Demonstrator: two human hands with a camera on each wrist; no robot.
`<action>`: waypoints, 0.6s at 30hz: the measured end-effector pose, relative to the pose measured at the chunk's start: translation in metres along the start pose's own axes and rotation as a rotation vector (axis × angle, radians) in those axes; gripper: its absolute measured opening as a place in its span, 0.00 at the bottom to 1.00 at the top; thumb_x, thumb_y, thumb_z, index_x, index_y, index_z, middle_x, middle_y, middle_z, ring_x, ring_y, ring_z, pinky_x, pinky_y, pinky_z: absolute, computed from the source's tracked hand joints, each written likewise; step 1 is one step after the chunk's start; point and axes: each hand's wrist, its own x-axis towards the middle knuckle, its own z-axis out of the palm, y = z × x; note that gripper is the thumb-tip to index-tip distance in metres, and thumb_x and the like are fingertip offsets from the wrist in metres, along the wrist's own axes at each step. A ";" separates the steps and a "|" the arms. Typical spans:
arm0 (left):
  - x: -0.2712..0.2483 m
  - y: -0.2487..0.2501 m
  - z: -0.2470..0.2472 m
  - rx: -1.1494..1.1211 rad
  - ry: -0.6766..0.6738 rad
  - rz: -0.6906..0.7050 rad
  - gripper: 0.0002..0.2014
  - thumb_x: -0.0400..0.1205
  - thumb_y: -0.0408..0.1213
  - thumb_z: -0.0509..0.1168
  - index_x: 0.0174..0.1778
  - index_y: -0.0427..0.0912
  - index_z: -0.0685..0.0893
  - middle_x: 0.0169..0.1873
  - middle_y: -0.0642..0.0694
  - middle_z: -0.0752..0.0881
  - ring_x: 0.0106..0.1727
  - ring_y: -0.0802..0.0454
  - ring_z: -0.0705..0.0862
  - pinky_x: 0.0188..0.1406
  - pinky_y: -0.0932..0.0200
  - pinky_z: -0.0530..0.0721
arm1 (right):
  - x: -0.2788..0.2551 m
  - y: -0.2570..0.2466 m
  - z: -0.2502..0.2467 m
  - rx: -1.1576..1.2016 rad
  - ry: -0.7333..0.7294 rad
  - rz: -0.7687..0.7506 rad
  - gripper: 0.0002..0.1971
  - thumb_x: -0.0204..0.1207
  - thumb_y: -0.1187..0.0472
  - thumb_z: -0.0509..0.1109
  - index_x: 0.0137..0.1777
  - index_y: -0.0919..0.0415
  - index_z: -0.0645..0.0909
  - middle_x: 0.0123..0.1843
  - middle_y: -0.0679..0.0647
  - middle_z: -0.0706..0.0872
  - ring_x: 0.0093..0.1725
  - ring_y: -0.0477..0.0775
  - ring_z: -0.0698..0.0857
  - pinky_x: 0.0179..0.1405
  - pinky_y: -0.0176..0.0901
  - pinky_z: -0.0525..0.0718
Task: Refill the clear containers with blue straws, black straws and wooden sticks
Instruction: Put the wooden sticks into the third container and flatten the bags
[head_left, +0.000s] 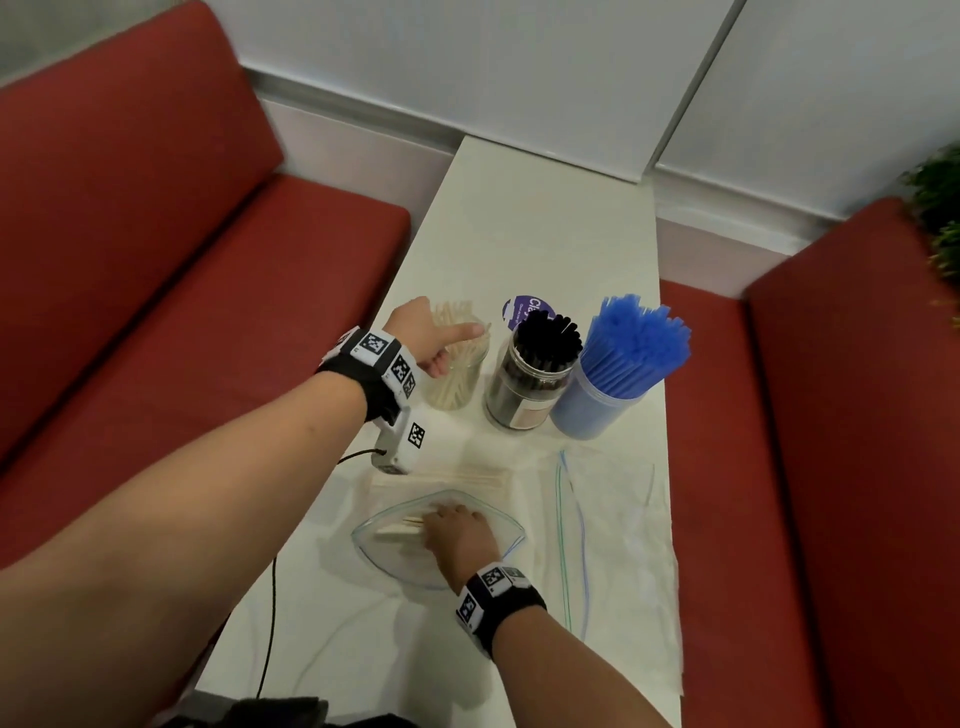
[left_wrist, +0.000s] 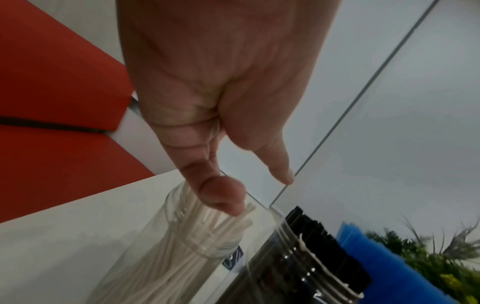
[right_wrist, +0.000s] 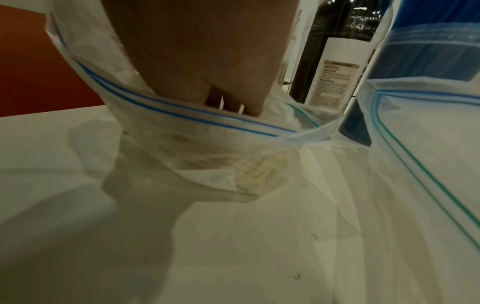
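Head view: left hand (head_left: 434, 332) over the stick jar (head_left: 460, 374), fingers mostly hidden; right hand (head_left: 457, 540) inside the zip bag (head_left: 384, 551), fingertips on wooden sticks (head_left: 400, 529). Left wrist: curled fingers (left_wrist: 221, 193) touch stick tops (left_wrist: 207, 230); whether they pinch any is unclear. Right wrist: fingers (right_wrist: 249, 102) curl around two sticks; the rest blurs behind plastic.

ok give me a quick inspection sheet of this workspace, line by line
surface: white table, far end bare
job's things: wooden sticks jar, black straws jar, blue straws container in a row; zip bag with sticks
clutter: empty zip bags; loose sticks
grippers: left hand on stick tops; right hand inside the bag, gripping sticks
cables: black cable off the near edge
surroundings: red benches, plant
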 end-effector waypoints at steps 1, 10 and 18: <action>-0.006 0.002 -0.002 0.014 -0.006 -0.012 0.47 0.69 0.57 0.79 0.75 0.32 0.66 0.34 0.34 0.88 0.27 0.43 0.86 0.35 0.47 0.90 | -0.002 -0.001 -0.002 0.007 0.002 0.003 0.16 0.87 0.67 0.57 0.71 0.63 0.78 0.73 0.64 0.80 0.74 0.66 0.76 0.73 0.61 0.71; -0.052 -0.017 -0.005 0.260 -0.077 0.056 0.30 0.81 0.62 0.64 0.44 0.32 0.84 0.35 0.35 0.90 0.27 0.47 0.88 0.38 0.51 0.91 | -0.014 -0.005 -0.013 0.093 0.013 0.026 0.21 0.81 0.75 0.56 0.71 0.60 0.70 0.71 0.63 0.81 0.72 0.65 0.79 0.74 0.59 0.68; -0.088 -0.055 0.015 0.263 -0.952 -0.100 0.23 0.82 0.52 0.69 0.49 0.30 0.90 0.46 0.32 0.91 0.46 0.44 0.89 0.53 0.53 0.88 | -0.017 -0.010 -0.020 0.350 -0.023 0.150 0.16 0.89 0.66 0.57 0.73 0.65 0.77 0.69 0.66 0.84 0.69 0.68 0.83 0.69 0.54 0.77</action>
